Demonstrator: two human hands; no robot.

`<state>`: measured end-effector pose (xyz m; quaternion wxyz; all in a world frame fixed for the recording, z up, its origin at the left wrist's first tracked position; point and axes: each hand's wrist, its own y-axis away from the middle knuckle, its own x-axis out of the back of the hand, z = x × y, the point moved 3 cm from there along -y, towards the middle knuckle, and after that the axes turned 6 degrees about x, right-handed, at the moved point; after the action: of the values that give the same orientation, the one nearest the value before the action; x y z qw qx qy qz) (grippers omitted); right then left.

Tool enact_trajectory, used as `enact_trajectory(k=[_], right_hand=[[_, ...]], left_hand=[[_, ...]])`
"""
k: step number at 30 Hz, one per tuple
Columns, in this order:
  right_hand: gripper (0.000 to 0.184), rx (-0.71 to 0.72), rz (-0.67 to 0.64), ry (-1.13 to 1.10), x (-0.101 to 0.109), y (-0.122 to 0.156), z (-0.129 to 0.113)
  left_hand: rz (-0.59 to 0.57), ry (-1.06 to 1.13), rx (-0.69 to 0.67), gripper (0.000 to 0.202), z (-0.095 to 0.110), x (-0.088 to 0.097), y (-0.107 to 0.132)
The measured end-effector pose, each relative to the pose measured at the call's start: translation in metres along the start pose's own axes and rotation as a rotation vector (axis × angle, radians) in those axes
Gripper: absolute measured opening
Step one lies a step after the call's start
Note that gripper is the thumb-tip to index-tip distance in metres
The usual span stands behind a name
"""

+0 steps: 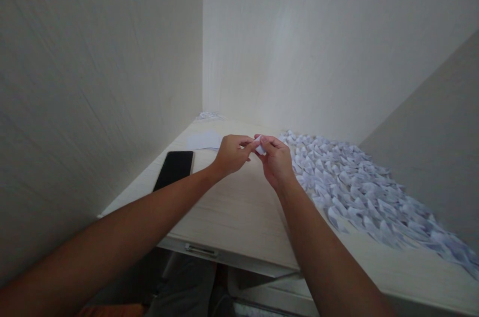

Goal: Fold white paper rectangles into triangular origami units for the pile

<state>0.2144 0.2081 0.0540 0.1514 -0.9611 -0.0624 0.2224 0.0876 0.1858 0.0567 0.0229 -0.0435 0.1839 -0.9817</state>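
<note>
A small folded piece of white paper [261, 146] is pinched between both hands above the middle of the table. My right hand [276, 157] grips it with thumb and fingers, the thumb lying on its upper face. From the other side, the fingertips of my left hand [235, 152] press on its left edge. Fingers cover most of the paper, so its full shape is hidden. Just beyond my left hand lies a flat stack of white paper [204, 140]. To my right spreads a large heap of small folded white paper pieces [344, 177].
A black phone [174, 169] lies at the left of the pale wooden table [239, 212]. Small white scraps [209, 116] sit in the far corner. Walls close in the left, back and right sides. A handle [201, 250] is on the table's front edge.
</note>
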Motion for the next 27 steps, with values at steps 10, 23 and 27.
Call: enact_trajectory(k=[10, 23, 27], right_hand=[[0.027, -0.027, 0.051, -0.101, 0.0008, 0.0002, 0.0031], [0.03, -0.067, 0.032, -0.16, 0.0007, -0.0007, 0.0057], [0.028, -0.084, 0.034, -0.173, 0.0013, -0.0009, 0.0077]], left_hand=[[0.012, 0.108, 0.077, 0.03, 0.0001, -0.0007, -0.001], [-0.004, -0.004, 0.047, 0.031, -0.002, -0.0019, -0.0011], [0.0, -0.046, 0.04, 0.029, -0.0038, -0.002, -0.0016]])
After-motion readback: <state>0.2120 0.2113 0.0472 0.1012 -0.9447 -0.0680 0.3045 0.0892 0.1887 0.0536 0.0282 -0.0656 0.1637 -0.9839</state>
